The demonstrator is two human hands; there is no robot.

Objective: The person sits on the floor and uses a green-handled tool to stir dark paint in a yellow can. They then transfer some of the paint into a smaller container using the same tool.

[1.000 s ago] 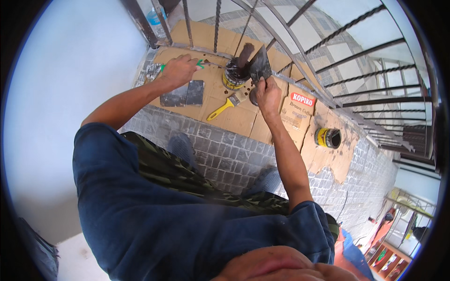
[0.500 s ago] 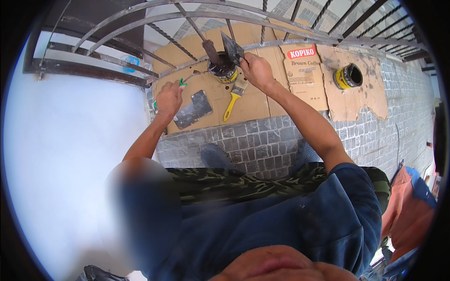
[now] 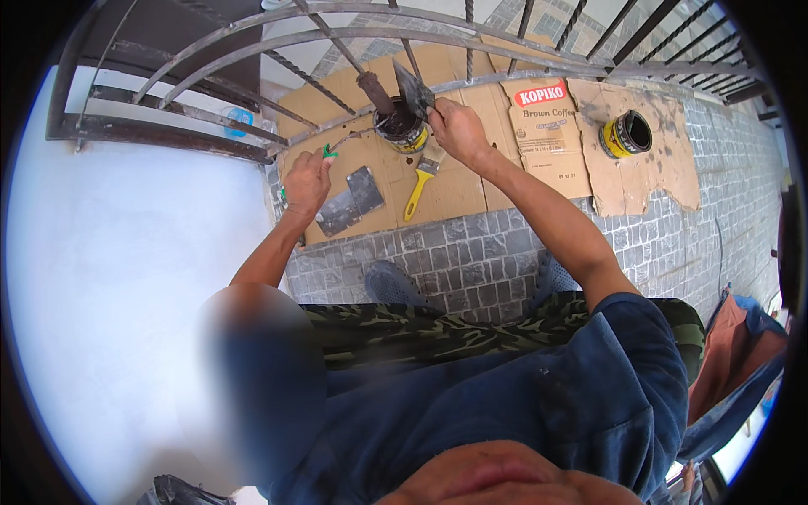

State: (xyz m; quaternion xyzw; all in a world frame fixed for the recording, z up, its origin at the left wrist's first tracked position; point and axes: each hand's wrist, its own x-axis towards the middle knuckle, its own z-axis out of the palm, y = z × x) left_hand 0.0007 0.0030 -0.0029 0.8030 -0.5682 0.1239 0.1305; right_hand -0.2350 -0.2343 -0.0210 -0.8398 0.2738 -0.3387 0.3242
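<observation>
My left hand (image 3: 307, 181) is closed round a green-handled small roller; its thin metal frame runs to the paint-coated brown roller (image 3: 374, 91) above the can of dark paint (image 3: 400, 135). My right hand (image 3: 457, 128) grips a dark flat scraper (image 3: 412, 88), held upright at the can's right rim beside the roller. A yellow-handled brush (image 3: 417, 189) lies just below the can on the cardboard (image 3: 454, 185). Dark flat scraper plates (image 3: 349, 202) lie below and right of my left hand. A second yellow-labelled can (image 3: 625, 133) stands on the right piece of cardboard.
A curved metal railing (image 3: 438, 32) spans the top over the cardboard. A pale wall (image 3: 126, 278) is on the left. A blue bottle (image 3: 238, 122) is behind the railing. Grey paving (image 3: 488, 261) lies under my feet. Orange and blue cloths (image 3: 728, 362) are at lower right.
The view has swung round since a second ago, shifting the railing and cardboard. In the last half second little has moved; both hands keep their tools at the can.
</observation>
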